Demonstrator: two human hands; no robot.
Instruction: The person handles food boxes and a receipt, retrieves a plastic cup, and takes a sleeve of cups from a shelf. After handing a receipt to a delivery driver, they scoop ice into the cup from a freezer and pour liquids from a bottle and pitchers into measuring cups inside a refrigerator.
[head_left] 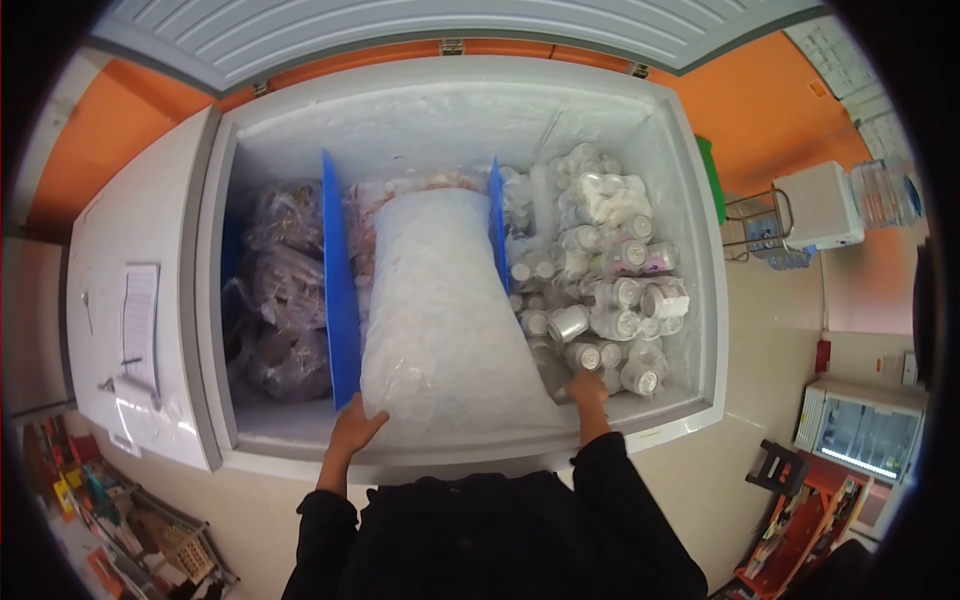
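Head view is looking down into a white chest freezer [708, 270], where a large, whitish, clear-skinned bag [440, 310] is lying lengthwise in the middle section, its wider end pointing toward the person. At the near left corner of the bag, the left hand [355, 428] is hovering or resting with its thumb spread away from the fingers, open rather than clenched; whether it is touching the plastic is hard to tell. At the near right corner of the bag, the right hand [588, 388] is curling its fingers, but I cannot tell whether they are pinching the plastic.

Just left of the bag, a blue divider [343, 290] is standing on edge, and beyond that, clear-wrapped packages [285, 285] are sitting in a column. To the right of the bag's narrower far end, a second blue divider [497, 205] is standing. Farther right of the bag, frosty cans and containers [628, 255] are crowding together, some tilting. Reddish contents [365, 235] are showing around the bag's far end. Past that end, the ribbed lid [450, 25] is standing raised. Well left of the bag, a paper sheet [140, 305] is lying on a white surface [130, 220].
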